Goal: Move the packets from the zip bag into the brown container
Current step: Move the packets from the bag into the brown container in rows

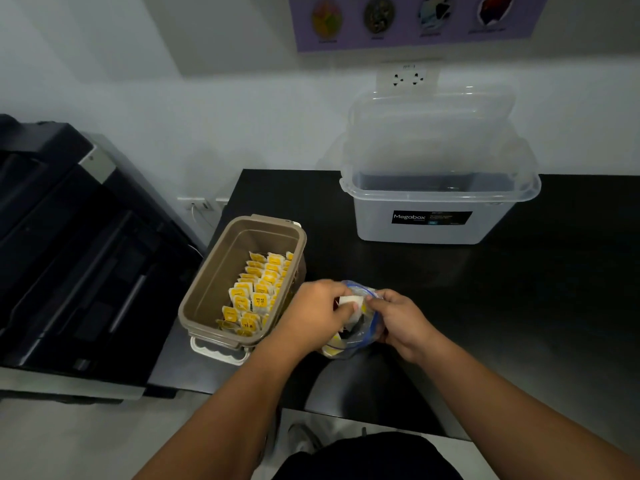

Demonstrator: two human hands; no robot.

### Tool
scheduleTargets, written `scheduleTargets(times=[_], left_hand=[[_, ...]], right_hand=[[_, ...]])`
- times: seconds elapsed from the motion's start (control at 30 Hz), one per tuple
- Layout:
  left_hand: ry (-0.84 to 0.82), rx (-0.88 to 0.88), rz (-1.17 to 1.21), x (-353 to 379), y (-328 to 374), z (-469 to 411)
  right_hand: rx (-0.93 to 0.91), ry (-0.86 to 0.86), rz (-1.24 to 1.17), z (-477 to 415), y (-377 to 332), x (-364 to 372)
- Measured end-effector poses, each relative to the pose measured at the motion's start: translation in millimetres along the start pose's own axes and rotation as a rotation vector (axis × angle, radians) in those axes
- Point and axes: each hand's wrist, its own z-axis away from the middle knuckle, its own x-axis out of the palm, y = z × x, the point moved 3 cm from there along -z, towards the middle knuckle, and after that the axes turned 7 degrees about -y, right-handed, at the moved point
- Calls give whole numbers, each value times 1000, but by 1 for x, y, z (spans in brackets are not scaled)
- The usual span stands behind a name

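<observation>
The brown container (207,289) sits open at the left edge of the black counter (519,306), close to the front-left corner. Its long axis runs from the front edge toward the back, leaning a little to the right, with a white handle (218,353) on the near end. Yellow packets (258,289) stand on edge in rows along its right side; the left side shows bare floor.

Just right of it, near the front edge, the zip bag (349,344) is held up between both hands with its blue-striped mouth pointing up and away. A few yellow packets show through the plastic at its bottom. The left hand (318,313) reaches into the mouth, its grip pinched on a white packet (351,302) between thumb and fingers. The right hand (401,323) has its grip curled around the bag's right rim.

At the back edge stands a clear box (426,223), its lid (433,133) propped against the wall. A dark printer (69,254) stands left of the counter.
</observation>
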Motion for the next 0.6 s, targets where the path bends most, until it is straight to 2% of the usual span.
scheduleTargets(times=[0.17,0.27,0.33,0.47,0.53,0.6], left_hand=[[109,4,140,-61,5,14],[161,-64,-3,-103,-6,22],[85,-120,-133,-128,-20,25],[-277,-194,-544,-156,-52,24],[-329,-204,-806,-157,-59,19],[-357,-225,-930,-152,-67,13]], right_hand=[[16,13,-17,-6,-4,5],[30,-6,-37,-6,-7,6],[30,-4,-45,-6,-8,7],[6,17,-52,-10,-8,9],[3,28,-50,-11,-8,10],[3,38,-49,-12,-9,10]])
